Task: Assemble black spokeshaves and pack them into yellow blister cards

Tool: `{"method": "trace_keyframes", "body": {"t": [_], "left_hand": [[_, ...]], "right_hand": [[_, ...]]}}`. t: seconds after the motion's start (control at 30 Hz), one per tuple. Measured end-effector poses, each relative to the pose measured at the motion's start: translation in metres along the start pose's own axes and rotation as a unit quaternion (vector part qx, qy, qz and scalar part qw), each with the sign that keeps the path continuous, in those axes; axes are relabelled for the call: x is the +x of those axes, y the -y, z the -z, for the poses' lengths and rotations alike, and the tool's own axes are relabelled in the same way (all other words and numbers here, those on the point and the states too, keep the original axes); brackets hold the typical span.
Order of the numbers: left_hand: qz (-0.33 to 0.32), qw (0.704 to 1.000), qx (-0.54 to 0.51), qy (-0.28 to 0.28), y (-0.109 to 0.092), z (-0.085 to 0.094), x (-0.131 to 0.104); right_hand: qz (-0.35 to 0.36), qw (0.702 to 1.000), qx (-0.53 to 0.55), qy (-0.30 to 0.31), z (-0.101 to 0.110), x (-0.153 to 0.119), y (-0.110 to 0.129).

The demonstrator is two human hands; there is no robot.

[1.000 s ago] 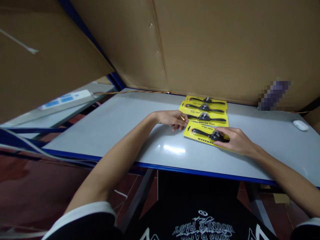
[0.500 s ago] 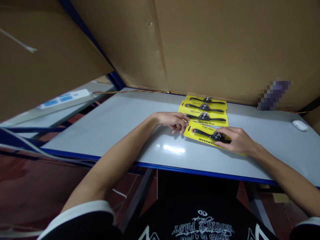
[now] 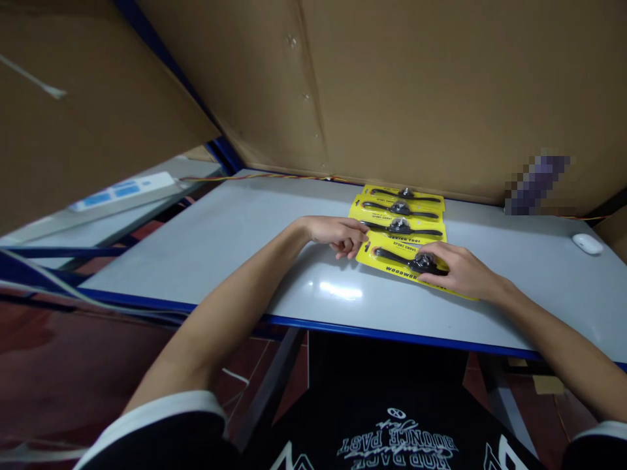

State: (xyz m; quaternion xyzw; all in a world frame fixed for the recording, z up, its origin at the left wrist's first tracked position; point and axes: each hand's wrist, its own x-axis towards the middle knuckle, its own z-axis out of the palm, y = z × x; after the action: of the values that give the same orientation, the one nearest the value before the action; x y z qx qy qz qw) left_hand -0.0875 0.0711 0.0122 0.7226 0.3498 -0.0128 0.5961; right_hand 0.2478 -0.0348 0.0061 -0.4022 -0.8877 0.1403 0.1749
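Observation:
My right hand (image 3: 458,269) is closed around the right half of a yellow carded spokeshave (image 3: 406,258), thumb on the near side and fingers over the far side. The black tool under its clear blister shows between them, and the card lies slightly tilted on the table. My left hand (image 3: 339,236) rests at the left end of another spokeshave pack (image 3: 406,228) just behind. Its index finger reaches that card's edge, while the other fingers curl loosely with nothing visible in them. Two more spokeshave packs, the middle one (image 3: 399,208) and the farthest one (image 3: 406,194), overlap in a column behind.
The grey tabletop (image 3: 235,248) has a blue front edge and a brown board wall (image 3: 416,91) behind. A white mouse-like object (image 3: 588,244) lies far right, near a pixelated dark shape (image 3: 536,186). At left, a power strip (image 3: 125,190) sits on another surface, with thin cables running along.
The front spokeshave pack in my right hand has shifted slightly left and turned a little, now showing more of its lettering. My left hand has barely moved.

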Motion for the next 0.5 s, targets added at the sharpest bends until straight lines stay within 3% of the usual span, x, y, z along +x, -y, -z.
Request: {"method": "trace_keyframes", "body": {"t": [0.5], "left_hand": [[0.015,0.993,-0.060,-0.099,0.020,0.043,-0.023]], "right_hand": [[-0.001,0.999,-0.023,-0.049,-0.011,0.012,-0.006]]}}
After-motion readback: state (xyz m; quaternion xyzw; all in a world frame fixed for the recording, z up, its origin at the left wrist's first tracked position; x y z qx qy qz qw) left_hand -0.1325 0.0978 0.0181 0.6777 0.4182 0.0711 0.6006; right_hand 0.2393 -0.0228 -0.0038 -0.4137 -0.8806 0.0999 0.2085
